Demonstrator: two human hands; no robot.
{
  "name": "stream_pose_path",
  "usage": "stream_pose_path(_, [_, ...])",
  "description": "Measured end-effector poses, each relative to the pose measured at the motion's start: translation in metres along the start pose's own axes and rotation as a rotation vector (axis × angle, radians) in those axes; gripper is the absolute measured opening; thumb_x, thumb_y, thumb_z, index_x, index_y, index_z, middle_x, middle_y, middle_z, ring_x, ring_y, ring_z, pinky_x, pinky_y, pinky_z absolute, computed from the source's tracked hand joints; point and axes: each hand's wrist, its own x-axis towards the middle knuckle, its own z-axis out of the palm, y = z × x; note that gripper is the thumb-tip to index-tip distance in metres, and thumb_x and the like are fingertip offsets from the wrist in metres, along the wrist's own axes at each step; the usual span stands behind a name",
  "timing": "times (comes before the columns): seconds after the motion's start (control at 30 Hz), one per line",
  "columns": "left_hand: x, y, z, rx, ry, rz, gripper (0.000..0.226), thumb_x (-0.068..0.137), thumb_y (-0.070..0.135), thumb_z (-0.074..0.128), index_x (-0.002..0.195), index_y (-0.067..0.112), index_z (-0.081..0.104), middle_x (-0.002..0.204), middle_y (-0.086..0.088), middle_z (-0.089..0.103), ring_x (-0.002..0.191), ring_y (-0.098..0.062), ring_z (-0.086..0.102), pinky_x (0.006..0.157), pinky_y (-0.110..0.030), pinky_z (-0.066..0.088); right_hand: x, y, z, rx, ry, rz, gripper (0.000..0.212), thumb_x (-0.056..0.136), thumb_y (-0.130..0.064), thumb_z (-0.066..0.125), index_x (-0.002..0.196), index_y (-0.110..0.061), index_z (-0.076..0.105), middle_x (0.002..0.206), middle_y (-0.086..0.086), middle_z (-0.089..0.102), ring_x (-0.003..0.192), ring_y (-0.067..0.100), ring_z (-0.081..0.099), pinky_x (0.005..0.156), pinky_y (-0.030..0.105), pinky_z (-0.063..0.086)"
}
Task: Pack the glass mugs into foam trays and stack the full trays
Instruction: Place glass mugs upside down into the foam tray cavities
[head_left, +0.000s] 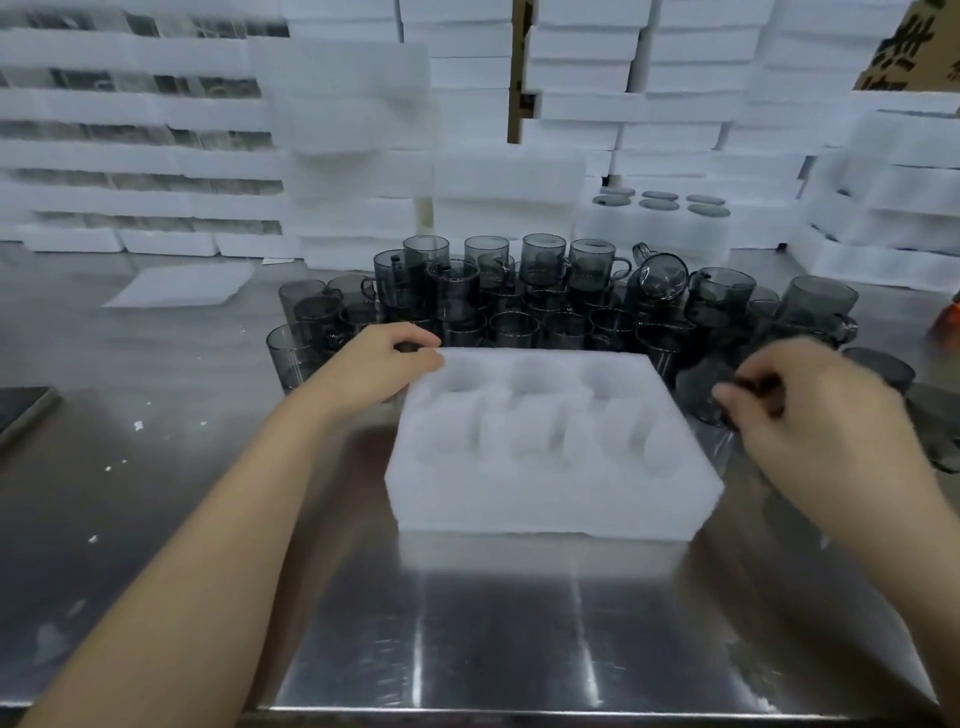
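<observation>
The left hand (384, 358) is pinching the far left corner of the 6-pocket foam tray (545, 499) lying between both hands, while the blurred right hand (810, 410) is curling its fingers round a grey glass mug (709, 397) just beside the tray, with many more mugs (519, 291) standing beyond the fingertips.

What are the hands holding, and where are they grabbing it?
The left hand has its grip on the far left corner of the white six-hole foam tray. The right hand holds a smoky grey glass mug; blur hides which part.
</observation>
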Motion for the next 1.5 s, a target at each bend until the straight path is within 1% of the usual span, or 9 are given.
stream_pose_path(0.13, [0.0, 0.003, 0.013, 0.095, 0.089, 0.042, 0.008, 0.087, 0.028, 0.058, 0.086, 0.03, 0.066, 0.05, 0.011, 0.053, 0.049, -0.007, 0.046, 0.061, -0.028, 0.042, 0.019, -0.038, -0.025, 0.433, 0.214, -0.049, 0.016, 0.085, -0.041, 0.061, 0.081, -0.028, 0.053, 0.066, -0.015, 0.06, 0.066, 0.007, 0.062, 0.063, 0.027, 0.046])
stream_pose_path(0.27, [-0.002, 0.008, 0.033, 0.125, 0.216, 0.083, 0.01, 0.085, 0.025, 0.055, 0.078, 0.027, 0.062, 0.042, 0.011, 0.048, 0.043, -0.006, 0.042, 0.049, -0.02, 0.036, 0.061, -0.084, -0.005, 0.833, 0.014, -0.119, 0.012, 0.081, -0.032, 0.07, 0.076, -0.031, 0.059, 0.08, -0.007, 0.069, 0.078, 0.015, 0.069, 0.077, 0.039, 0.056])
stream_pose_path(0.37, [-0.001, 0.008, 0.037, 0.093, 0.32, 0.111, 0.006, 0.088, 0.027, 0.059, 0.084, 0.027, 0.063, 0.043, 0.009, 0.05, 0.04, -0.004, 0.044, 0.041, -0.012, 0.032, 0.077, -0.106, 0.037, 0.794, -0.085, -0.17, 0.008, 0.084, -0.018, 0.069, 0.081, -0.02, 0.062, 0.076, -0.005, 0.066, 0.075, 0.01, 0.065, 0.075, 0.026, 0.051])
stream_pose_path(0.57, [0.0, 0.012, 0.035, 0.126, 0.388, 0.361, 0.059, 0.078, 0.024, 0.073, 0.132, 0.028, 0.048, 0.101, 0.015, 0.054, 0.086, 0.006, 0.053, 0.076, -0.005, 0.04, 0.062, -0.106, 0.086, 0.778, -0.102, -0.338, 0.015, 0.084, 0.0, 0.061, 0.094, -0.006, 0.07, 0.083, -0.007, 0.064, 0.079, 0.003, 0.061, 0.078, 0.013, 0.051])
stream_pose_path(0.67, [-0.001, 0.015, 0.038, 0.098, 0.362, 0.469, 0.068, 0.078, 0.019, 0.075, 0.138, 0.026, 0.043, 0.126, 0.013, 0.053, 0.116, 0.0, 0.05, 0.098, -0.019, 0.04, 0.059, -0.102, 0.085, 0.82, -0.064, -0.465, 0.016, 0.083, 0.005, 0.062, 0.096, -0.002, 0.069, 0.09, -0.001, 0.065, 0.081, 0.007, 0.063, 0.082, 0.016, 0.052])
stream_pose_path(0.97, [-0.004, 0.017, 0.037, 0.049, 0.259, 0.445, 0.064, 0.079, 0.008, 0.073, 0.135, 0.022, 0.044, 0.117, 0.022, 0.056, 0.108, 0.011, 0.051, 0.091, -0.001, 0.034, 0.06, -0.098, 0.077, 0.923, -0.126, -0.477, 0.081, 0.074, 0.009, 0.049, 0.14, -0.036, 0.033, 0.139, -0.011, 0.038, 0.095, 0.008, 0.06, 0.08, 0.016, 0.045])
stream_pose_path(1.13, [-0.005, 0.019, 0.035, 0.081, 0.176, 0.446, 0.085, 0.084, 0.0, 0.066, 0.15, 0.028, 0.021, 0.137, 0.013, 0.048, 0.121, 0.003, 0.045, 0.101, -0.005, 0.032, 0.062, -0.096, 0.083, 0.81, -0.208, -0.508, 0.068, 0.077, 0.008, 0.056, 0.138, -0.022, 0.047, 0.148, -0.005, 0.036, 0.135, 0.006, 0.034, 0.104, 0.028, 0.041])
stream_pose_path(1.33, [-0.002, 0.008, 0.031, 0.138, 0.108, 0.321, 0.078, 0.094, 0.001, 0.047, 0.154, 0.025, 0.003, 0.129, 0.016, 0.052, 0.1, 0.009, 0.055, 0.079, 0.004, 0.032, 0.063, -0.095, 0.086, 0.801, -0.249, -0.513, 0.052, 0.085, 0.003, 0.062, 0.128, -0.025, 0.057, 0.141, -0.007, 0.044, 0.126, 0.004, 0.044, 0.086, 0.011, 0.046])
stream_pose_path(1.5, [-0.006, 0.01, 0.036, -0.006, 0.22, 0.324, 0.053, 0.1, 0.006, 0.036, 0.148, 0.027, 0.031, 0.119, 0.012, 0.061, 0.094, 0.017, 0.054, 0.08, 0.002, 0.035, 0.065, -0.093, 0.088, 0.743, -0.304, -0.443, 0.018, 0.085, -0.009, 0.068, 0.1, -0.018, 0.07, 0.116, -0.005, 0.052, 0.1, 0.011, 0.055, 0.074, 0.008, 0.044])
